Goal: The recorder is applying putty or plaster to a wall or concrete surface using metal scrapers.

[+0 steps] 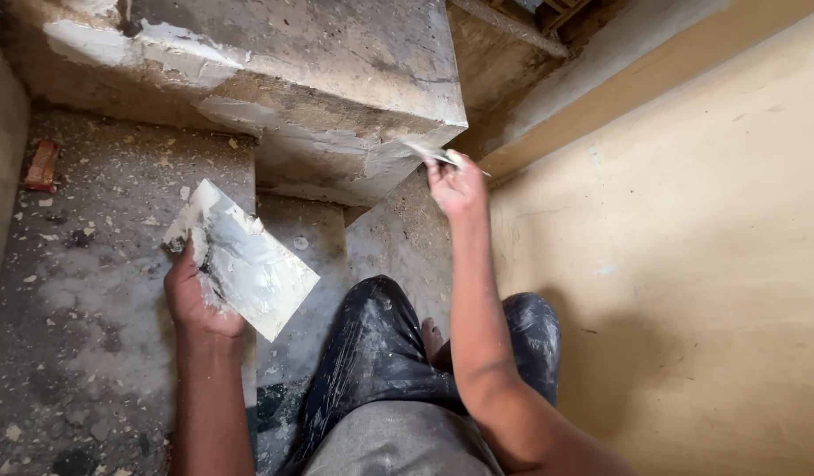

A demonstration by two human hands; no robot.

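Right hand [457, 187] grips scraper [433, 155] at step corner [442, 123]; left hand [195, 295] clutches tilted plaster board [248, 260], so plaster may slide off.

floor: dusty grey concrete floor [98, 353], speckled with pale plaster crumbs
left of the left hand [195, 295]: small flat reddish-brown brick piece [42, 165], lying near the wall

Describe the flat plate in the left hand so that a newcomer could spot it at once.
Start at the big concrete step at top centre, then drop to the dusty floor lower left. There the left hand grips a rectangular metal plate, smeared with white putty, unlike the small blade in the right hand.
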